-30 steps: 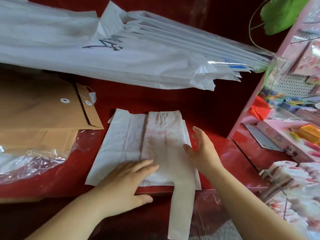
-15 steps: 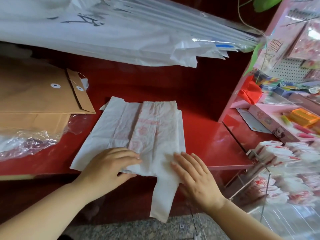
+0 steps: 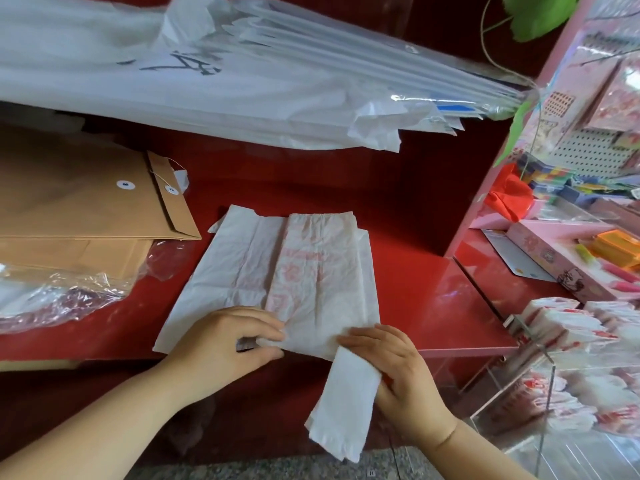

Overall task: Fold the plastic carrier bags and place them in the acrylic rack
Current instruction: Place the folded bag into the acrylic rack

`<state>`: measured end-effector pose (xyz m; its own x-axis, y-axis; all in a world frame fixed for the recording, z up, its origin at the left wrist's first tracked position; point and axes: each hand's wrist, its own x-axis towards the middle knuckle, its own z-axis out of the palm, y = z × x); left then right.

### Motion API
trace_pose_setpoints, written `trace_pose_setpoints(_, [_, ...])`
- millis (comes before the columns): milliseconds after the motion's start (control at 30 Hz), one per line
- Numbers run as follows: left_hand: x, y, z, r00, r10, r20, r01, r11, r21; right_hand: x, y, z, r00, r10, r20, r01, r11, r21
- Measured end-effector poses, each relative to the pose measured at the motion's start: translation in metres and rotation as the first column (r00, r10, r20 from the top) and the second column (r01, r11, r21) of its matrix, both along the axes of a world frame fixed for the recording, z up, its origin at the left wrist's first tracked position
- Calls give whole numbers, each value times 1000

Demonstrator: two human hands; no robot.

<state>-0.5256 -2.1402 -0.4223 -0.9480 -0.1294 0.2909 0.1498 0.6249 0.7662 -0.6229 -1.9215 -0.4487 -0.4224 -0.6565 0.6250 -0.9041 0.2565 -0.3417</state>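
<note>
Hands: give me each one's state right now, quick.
Left hand: pinches the near edge of the carrier bag.
Right hand: grips the same bag by its hanging handle strip.

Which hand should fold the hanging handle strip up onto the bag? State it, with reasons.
Right, probably. The right hand grips the handle strip hanging off the counter edge; the left hand pinches the carrier bag at its near edge, anchoring it flat.

Head cam, close, facing fwd/down onto counter (image 3: 433,306); far edges seem warped.
</note>
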Motion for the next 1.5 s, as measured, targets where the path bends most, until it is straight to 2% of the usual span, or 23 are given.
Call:
trace_pose_setpoints(67, [1,-1,4,999,17,42,-19,999,35,1,2,4,983,-49,174,57,997,-42])
trace_pose_setpoints(167, [-1,2,7,996,19,89,-23,999,42,1,2,12,895,-99,435,151,985,-86])
trace_pose_setpoints(267, [-1,5,8,993,39,110,-48,996,80,2,-6,25,804,-122,582,238,963,-126])
trace_pose_setpoints(367, [-4,7,9,985,91,148,-105,990,92,-6,-15,33,725,-225,651,345,937,-60])
trace_pose_setpoints(500, [-12,11,11,962,235,139,-247,965,82,-23,-28,38,669,-377,640,438,896,70])
trace_pose_setpoints(600, [-18,12,13,924,362,124,-374,922,96,-24,-37,41,649,-553,523,502,827,253])
trace_pose_setpoints(733, [-23,14,12,895,442,61,-431,891,-143,-21,-39,37,674,-643,364,537,765,355])
trace_pose_setpoints(833, [-25,17,10,918,397,4,-377,873,-309,-20,-38,34,721,-661,209,572,737,360])
trace_pose_setpoints(900, [-26,16,10,928,374,-1,-358,887,-292,-19,-37,32,731,-642,232,577,763,292])
trace_pose_setpoints(967, [-26,16,9,929,370,-4,-357,893,-273,-17,-33,32,779,-538,322,521,841,143])
trace_pose_setpoints(1000, [-26,15,9,930,369,-3,-356,895,-267,-17,-29,31,857,-441,268,445,894,47])
trace_pose_setpoints(1033, [-26,14,8,931,365,-6,-353,896,-271,-18,-25,30,924,-351,153,352,936,19])
trace_pose_setpoints(1067, [-27,14,7,933,359,-7,-347,896,-278,-18,-21,27,966,-253,55,251,967,42])
trace_pose_setpoints(1133, [-26,13,8,936,352,-3,-339,898,-280,-16,-15,22,994,-111,-3,109,977,185])
trace_pose_setpoints(1233, [-26,10,7,935,354,-2,-338,894,-294,-11,-15,18,996,-70,-49,83,933,350])
trace_pose_setpoints(1300, [-26,9,9,936,351,-24,-343,897,-279,-11,-17,17,994,-95,-49,106,930,351])
trace_pose_setpoints(1400, [-24,7,10,940,335,-63,-340,903,-263,-12,-18,22,990,-103,91,72,954,290])
trace_pose_setpoints(1500, [-19,3,8,981,161,-103,-185,936,-300,-16,-18,20,989,-128,72,108,965,239])
